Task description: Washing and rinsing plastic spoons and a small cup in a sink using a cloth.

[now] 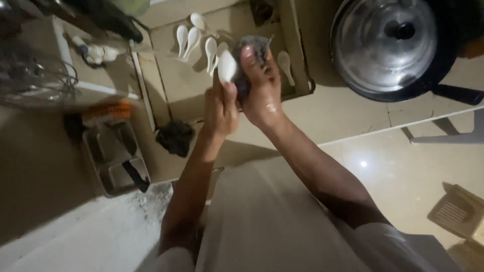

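My left hand (220, 108) grips a white ceramic soup spoon (227, 65) by its handle, bowl end up. Pressed against the spoon from the right is my right hand (262, 90), closed on a dark scouring pad (248, 53); the two hands touch. Both are raised above a shallow tiled wash basin (171, 85). Several more white spoons (191, 38) lie on the basin floor just behind the hands, and one spoon (285, 64) lies to the right of them.
A large metal pot lid with a black knob (388, 40) sits at the upper right over a dark pan. A metal tray (117, 158) rests at the left. A dark rag (175, 137) lies by the basin's near edge. A plastic scoop (456, 211) is on the floor, lower right.
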